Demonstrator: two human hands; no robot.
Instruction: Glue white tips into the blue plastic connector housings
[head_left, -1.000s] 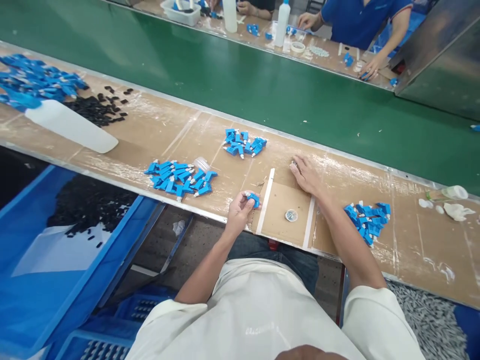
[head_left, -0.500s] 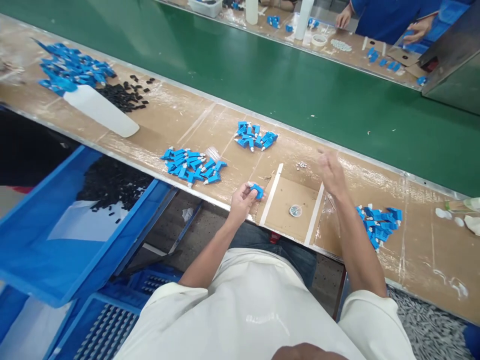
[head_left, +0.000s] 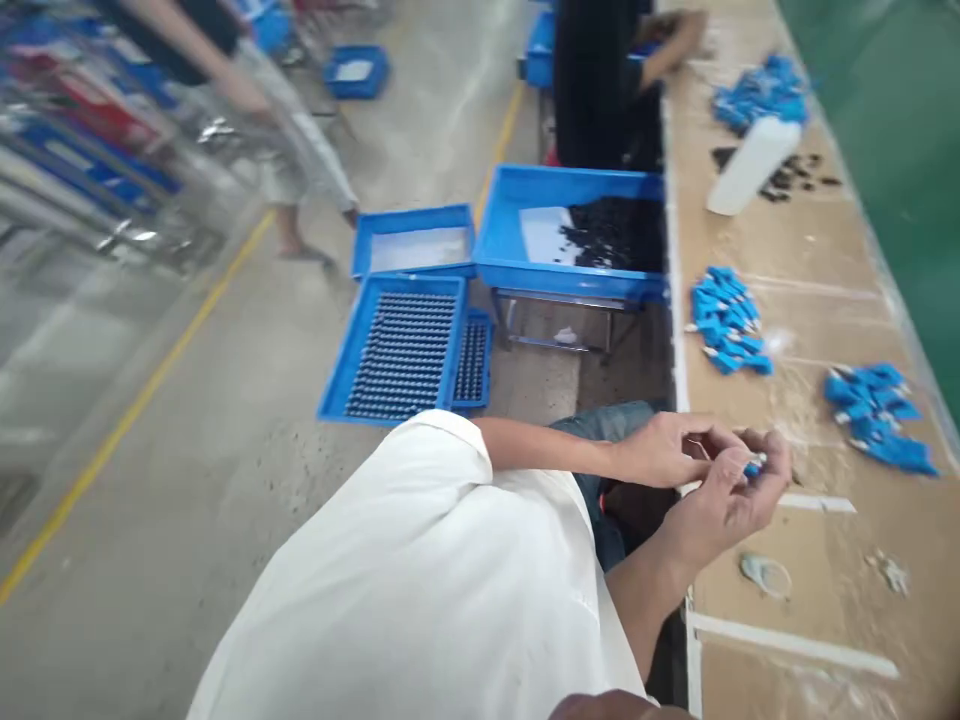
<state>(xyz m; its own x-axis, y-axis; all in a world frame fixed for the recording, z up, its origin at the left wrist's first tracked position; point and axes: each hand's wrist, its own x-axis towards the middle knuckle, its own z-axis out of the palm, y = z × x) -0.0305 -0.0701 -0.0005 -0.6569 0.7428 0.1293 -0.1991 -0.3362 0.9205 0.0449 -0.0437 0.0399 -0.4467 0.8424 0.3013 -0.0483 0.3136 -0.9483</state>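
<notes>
My left hand (head_left: 675, 450) and my right hand (head_left: 724, 510) meet above the near edge of the workbench. Between their fingers is a small blue plastic part (head_left: 752, 468) with a whitish tip, mostly covered. My left hand pinches it from the far side, while the right thumb and fingers close round it; whether the right also has a smaller piece is hidden. Beside my hands, a small round dish (head_left: 765, 576) sits between white tape strips on the cardboard-covered bench (head_left: 795, 650). Farther right lies a little heap of tiny pale pieces (head_left: 889, 572).
Blue parts lie in one pile (head_left: 726, 318) near the bench edge and another pile (head_left: 874, 415) by the green belt (head_left: 862, 120). A white bottle (head_left: 754, 165) lies farther up. A blue bin (head_left: 495, 245) holds black pieces. Two people are nearby, one walking.
The view has swung left towards the aisle and bins. My right hand has come from beside the tiny pale pieces to my left hand, and both now touch the blue plastic part.
</notes>
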